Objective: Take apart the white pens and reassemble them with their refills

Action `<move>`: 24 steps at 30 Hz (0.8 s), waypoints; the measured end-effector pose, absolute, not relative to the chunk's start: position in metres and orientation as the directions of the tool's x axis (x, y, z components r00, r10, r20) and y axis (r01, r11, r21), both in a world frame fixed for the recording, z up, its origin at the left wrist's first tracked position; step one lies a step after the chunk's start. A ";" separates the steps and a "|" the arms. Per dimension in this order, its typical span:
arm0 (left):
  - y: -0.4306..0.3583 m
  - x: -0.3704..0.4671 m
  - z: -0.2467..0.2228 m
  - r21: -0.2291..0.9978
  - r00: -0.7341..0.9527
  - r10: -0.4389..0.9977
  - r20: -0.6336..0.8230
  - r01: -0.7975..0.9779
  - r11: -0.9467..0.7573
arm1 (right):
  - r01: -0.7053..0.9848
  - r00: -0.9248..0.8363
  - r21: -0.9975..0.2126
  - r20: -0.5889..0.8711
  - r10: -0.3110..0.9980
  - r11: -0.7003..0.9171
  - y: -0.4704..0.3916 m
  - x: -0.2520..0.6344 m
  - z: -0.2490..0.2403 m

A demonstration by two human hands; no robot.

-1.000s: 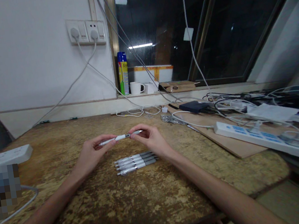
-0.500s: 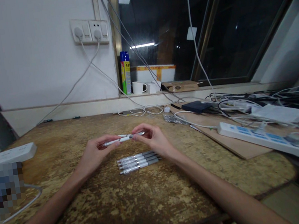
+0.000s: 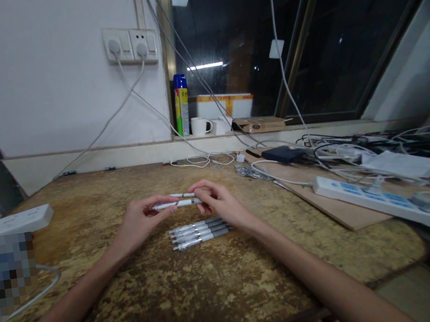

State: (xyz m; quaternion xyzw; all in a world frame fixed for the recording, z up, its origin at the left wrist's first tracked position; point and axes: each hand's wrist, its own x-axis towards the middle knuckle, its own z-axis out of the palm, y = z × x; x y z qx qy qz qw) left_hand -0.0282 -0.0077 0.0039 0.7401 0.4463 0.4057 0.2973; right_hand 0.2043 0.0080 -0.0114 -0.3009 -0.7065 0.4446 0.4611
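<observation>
Two slim white pens are held level between my hands above the table. The nearer pen (image 3: 183, 203) lies in front of the farther pen (image 3: 182, 195), with a small gap between them. My left hand (image 3: 144, 213) pinches their left ends with thumb and fingers. Closed round their right ends is my right hand (image 3: 214, 198), which hides those tips. Below my hands, several white pens with grey grips (image 3: 199, 233) lie side by side on the worn wooden table (image 3: 170, 300), their left ends in clear plastic.
At the right, a white power strip (image 3: 381, 201) and a brown board (image 3: 342, 215) lie beside tangled cables. Another power strip (image 3: 27, 219) is at the left. A mug (image 3: 199, 126) and spray can (image 3: 182, 105) stand on the sill.
The nearer pen has turned more level and its right end has moved down from the farther pen. My right fingers have shifted and now cover both right tips.
</observation>
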 end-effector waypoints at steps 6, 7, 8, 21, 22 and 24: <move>-0.003 -0.029 0.001 0.809 0.268 0.895 0.355 0.392 -0.438 | 0.067 -0.364 -0.873 0.430 0.826 0.484 0.008 0.206 -0.010; -0.003 -0.029 0.002 0.810 0.272 0.892 0.360 0.383 -0.443 | 0.067 -0.369 -0.868 0.438 0.820 0.493 0.008 0.207 -0.009; -0.003 -0.029 0.002 0.810 0.279 0.890 0.361 0.378 -0.447 | 0.060 -0.380 -0.871 0.432 0.818 0.488 0.008 0.207 -0.009; -0.007 -0.026 0.007 0.806 0.272 0.890 0.365 0.386 -0.449 | 0.068 -0.392 -0.893 0.386 0.835 0.445 0.004 0.207 -0.005; -0.008 -0.026 0.008 0.804 0.279 0.888 0.365 0.386 -0.452 | 0.064 -0.408 -0.903 0.365 0.837 0.425 0.005 0.207 -0.005; -0.009 -0.025 0.009 0.802 0.286 0.886 0.365 0.386 -0.455 | 0.062 -0.421 -0.912 0.343 0.839 0.404 0.005 0.208 -0.005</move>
